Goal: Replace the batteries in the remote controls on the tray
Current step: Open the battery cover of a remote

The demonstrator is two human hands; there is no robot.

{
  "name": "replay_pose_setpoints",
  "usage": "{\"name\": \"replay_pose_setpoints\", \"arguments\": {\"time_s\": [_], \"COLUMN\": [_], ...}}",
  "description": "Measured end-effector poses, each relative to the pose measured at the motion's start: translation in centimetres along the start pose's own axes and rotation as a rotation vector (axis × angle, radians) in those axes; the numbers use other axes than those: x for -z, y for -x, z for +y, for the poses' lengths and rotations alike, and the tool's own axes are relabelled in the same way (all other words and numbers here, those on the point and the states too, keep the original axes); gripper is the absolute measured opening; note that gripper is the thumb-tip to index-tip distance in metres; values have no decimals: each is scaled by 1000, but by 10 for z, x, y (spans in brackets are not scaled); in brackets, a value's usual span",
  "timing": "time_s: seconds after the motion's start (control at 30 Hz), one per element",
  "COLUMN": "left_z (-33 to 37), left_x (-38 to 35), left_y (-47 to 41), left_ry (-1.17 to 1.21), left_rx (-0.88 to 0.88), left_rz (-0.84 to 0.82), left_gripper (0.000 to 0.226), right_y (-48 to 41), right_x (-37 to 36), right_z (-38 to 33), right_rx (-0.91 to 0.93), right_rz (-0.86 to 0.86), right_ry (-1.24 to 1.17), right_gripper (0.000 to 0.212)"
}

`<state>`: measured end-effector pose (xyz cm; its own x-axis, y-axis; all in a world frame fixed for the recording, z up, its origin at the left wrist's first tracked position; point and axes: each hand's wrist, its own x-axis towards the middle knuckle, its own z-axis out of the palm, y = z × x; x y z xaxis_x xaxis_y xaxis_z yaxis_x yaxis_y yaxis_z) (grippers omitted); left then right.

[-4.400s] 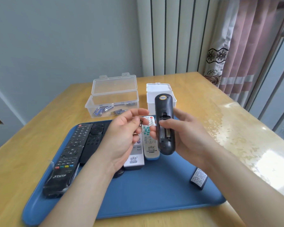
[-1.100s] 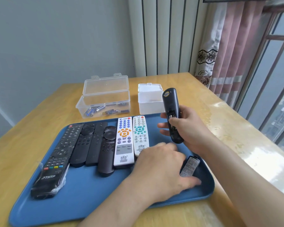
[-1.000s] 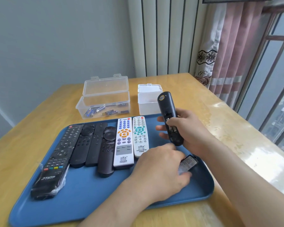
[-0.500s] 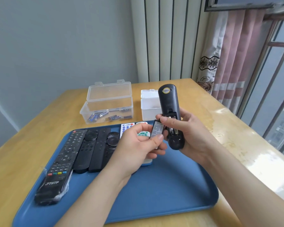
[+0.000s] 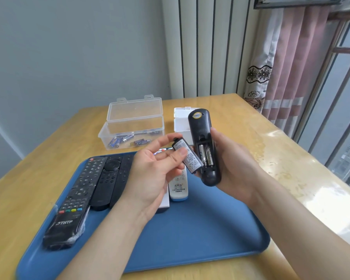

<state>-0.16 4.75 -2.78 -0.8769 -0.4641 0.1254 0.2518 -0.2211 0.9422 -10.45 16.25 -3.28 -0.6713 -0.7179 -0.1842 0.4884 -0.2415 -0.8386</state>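
Pinched between thumb and fingertips of the left hand, a small labelled battery cover sits tilted, its lower end touching the edge of the black remote that the right hand wraps from behind, fingers closed round its body. That remote is held upright above the tray, back side toward the camera, its open bay showing two batteries seated side by side. Below and left of the grip, the blue tray lies on a wooden table and carries a row of remotes: a long black one in clear wrap at the far left, two more black ones beside it, then white ones largely covered by the left hand and wrist, so their count and buttons cannot be made out. Beyond the grip, a clear box with its lid up holds loose batteries; just to its right a white box is half blocked by the held remote. A curtain and window bars stand off to the right. Print on the cover is too small to read, and the right-hand fingers behind the remote are out of sight.
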Motion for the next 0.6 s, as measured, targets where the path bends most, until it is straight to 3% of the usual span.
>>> {"name": "replay_pose_setpoints", "arguments": {"time_s": [0.2, 0.5, 0.6], "left_z": [-2, -3, -5], "left_x": [-3, -8, -4], "left_y": [1, 5, 2], "left_ry": [-147, -314, -452], "left_rx": [-175, -275, -344], "left_rz": [13, -78, -25], "left_gripper": [28, 36, 38], "right_y": [6, 9, 11], "right_x": [-6, -11, -12], "right_z": [4, 6, 4], "right_rx": [-24, -18, -10], "right_rz": [-25, -72, -74], "right_ry": [-84, -31, -25], "right_gripper": [37, 40, 40]}}
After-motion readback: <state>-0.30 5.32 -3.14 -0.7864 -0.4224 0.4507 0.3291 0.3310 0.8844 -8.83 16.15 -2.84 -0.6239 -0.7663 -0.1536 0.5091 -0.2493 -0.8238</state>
